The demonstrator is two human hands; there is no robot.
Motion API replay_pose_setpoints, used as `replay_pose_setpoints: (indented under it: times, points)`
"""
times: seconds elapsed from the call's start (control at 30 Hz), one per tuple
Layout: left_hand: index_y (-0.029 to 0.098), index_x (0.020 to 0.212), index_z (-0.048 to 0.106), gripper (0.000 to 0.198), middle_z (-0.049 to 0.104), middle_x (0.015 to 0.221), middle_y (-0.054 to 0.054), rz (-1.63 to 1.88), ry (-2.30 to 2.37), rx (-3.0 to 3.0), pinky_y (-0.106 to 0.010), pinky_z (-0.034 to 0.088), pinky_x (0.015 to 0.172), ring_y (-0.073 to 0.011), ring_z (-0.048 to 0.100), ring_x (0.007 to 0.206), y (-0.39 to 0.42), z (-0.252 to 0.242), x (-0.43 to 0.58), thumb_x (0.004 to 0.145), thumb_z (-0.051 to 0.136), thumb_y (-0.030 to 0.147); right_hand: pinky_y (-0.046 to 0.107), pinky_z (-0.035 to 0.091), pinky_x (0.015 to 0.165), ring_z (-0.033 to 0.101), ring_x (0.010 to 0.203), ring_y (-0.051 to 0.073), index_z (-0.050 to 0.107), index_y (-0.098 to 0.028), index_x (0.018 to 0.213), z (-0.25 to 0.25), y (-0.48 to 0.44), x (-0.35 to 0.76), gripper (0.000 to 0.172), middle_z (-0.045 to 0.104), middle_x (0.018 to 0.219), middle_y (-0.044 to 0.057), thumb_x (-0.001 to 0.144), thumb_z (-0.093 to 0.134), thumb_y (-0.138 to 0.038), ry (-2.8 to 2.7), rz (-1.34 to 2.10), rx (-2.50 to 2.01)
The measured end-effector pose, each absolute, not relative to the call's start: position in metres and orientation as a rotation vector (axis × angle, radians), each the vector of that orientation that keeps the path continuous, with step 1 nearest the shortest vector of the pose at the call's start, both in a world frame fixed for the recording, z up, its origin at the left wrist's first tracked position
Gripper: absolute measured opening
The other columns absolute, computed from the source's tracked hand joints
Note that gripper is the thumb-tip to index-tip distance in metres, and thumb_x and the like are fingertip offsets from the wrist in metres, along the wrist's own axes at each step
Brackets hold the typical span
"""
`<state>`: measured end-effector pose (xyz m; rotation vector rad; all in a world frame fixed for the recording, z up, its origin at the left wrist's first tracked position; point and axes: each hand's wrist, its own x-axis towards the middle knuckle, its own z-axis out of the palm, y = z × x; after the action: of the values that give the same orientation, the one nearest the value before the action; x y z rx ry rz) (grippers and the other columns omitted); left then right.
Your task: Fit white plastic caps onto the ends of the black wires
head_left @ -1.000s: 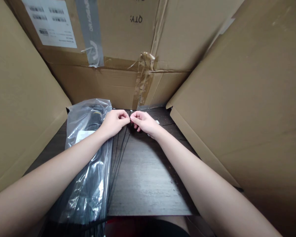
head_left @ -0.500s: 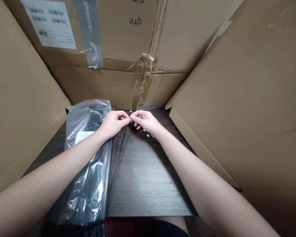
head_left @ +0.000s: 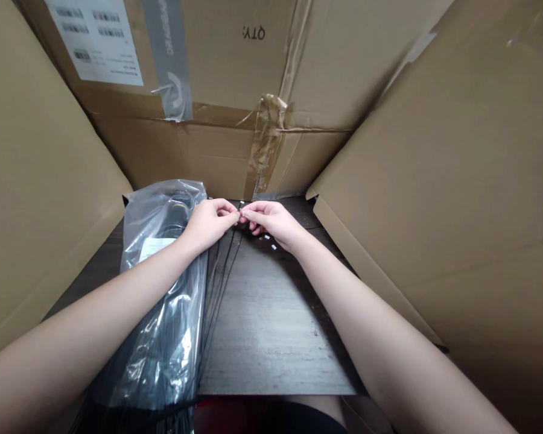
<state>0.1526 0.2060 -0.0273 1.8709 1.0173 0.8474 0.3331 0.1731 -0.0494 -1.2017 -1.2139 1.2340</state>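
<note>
My left hand (head_left: 211, 224) is closed in a pinch around the end of a thin black cord, beside the top of a clear plastic bag (head_left: 163, 337). Its fingertips meet those of my right hand (head_left: 270, 222), which also pinches something too small to make out. Several thin black cords (head_left: 219, 283) run from under the hands down along the bag's right side. Inside the bag lie more black cords, with a white label near its top. Small white pieces (head_left: 274, 246) lie on the dark table just below my right hand.
A dark wooden table (head_left: 276, 337) lies under the hands. A large taped cardboard box (head_left: 217, 144) stands behind it, and cardboard panels rise at the left (head_left: 36, 181) and right (head_left: 434, 181).
The camera view has shifted slightly. Both hands remain fingertip to fingertip, with only small finger movement.
</note>
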Motion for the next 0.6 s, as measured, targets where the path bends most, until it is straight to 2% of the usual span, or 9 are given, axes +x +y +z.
replay_pose_setpoints:
  times: [0.37, 0.6]
  points:
    - [0.015, 0.075, 0.072, 0.019, 0.073, 0.072, -0.004, 0.875, 0.983, 1.885, -0.025, 0.045, 0.06, -0.0136, 0.059, 0.062, 0.2046, -0.0258, 0.152, 0.076, 0.067, 0.034, 0.017, 0.047, 0.049, 0.053, 0.058, 0.007, 0.073, -0.016, 0.079, -0.0491, 0.1723, 0.3351, 0.036, 0.071, 0.078, 0.003, 0.063, 0.089, -0.044, -1.201, 1.264, -1.172]
    - [0.014, 0.075, 0.077, 0.017, 0.073, 0.068, -0.004, 0.861, 0.984, 1.878, -0.026, 0.045, 0.061, -0.0154, 0.061, 0.064, 0.2015, -0.0206, 0.1524, 0.071, 0.069, 0.028, 0.017, 0.047, 0.048, 0.053, 0.057, 0.007, 0.074, -0.016, 0.082, -0.0503, 0.1733, 0.3365, 0.033, 0.07, 0.076, 0.002, 0.064, 0.088, -0.039, -1.21, 1.256, -1.176]
